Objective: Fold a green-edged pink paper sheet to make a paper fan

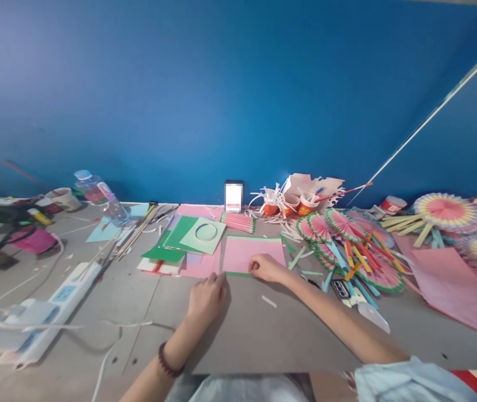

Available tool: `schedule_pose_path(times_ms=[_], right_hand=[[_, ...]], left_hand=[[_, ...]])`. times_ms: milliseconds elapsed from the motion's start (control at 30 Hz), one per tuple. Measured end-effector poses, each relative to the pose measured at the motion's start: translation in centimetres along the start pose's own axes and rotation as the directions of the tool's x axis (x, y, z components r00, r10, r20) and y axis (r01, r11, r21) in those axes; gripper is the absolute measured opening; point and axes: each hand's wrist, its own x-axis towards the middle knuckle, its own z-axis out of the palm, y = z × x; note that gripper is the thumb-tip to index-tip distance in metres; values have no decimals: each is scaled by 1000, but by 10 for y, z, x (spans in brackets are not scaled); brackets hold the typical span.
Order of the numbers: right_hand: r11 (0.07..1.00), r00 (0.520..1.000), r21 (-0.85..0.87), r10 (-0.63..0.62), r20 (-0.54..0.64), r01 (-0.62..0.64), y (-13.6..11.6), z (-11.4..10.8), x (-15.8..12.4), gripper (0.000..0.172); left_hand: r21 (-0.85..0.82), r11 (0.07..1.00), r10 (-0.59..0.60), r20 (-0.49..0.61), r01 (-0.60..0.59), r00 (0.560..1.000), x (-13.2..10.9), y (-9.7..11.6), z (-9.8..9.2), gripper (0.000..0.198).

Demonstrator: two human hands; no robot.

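Observation:
A pink sheet of paper (238, 254) with green strips along its far and near edges lies flat on the desk in front of me. My left hand (205, 298), with a dark bead bracelet at the wrist, is closed, its fingertips on the sheet's near left corner. My right hand (267, 268) is curled closed over the near green edge, right of the middle. Just behind the sheet stands a pleated pink paper piece (238, 221). To the left are green sheets (167, 251) and a roll of clear tape (206, 232).
A phone (234, 196) leans against the blue wall. Paper fans (347, 229) and coloured sticks crowd the right, with a pink sheet (460, 279) beyond. On the left are a power strip (60, 304), cables, wooden sticks (138, 231) and a tilted bottle (113, 204). A paper scrap (269, 301) lies near me.

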Motion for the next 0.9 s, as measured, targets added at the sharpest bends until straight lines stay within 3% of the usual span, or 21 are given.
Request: schedule_pose_path(times_ms=[267,733,900], right_hand=[[1000,1000,-28,-1,-4,1,-4,-1,-3,13],[999,1000,-26,-18,-4,18,2,2,1,12],[999,1000,-16,-28,-13,28,3,4,1,12]], left_hand=[[9,1000,-10,39,10,999,-1,1,-3,44],[-16,1000,-10,-25,9,1000,-1,-2,3,42],[-125,985,-118,1,117,993,0,-4,-3,34]])
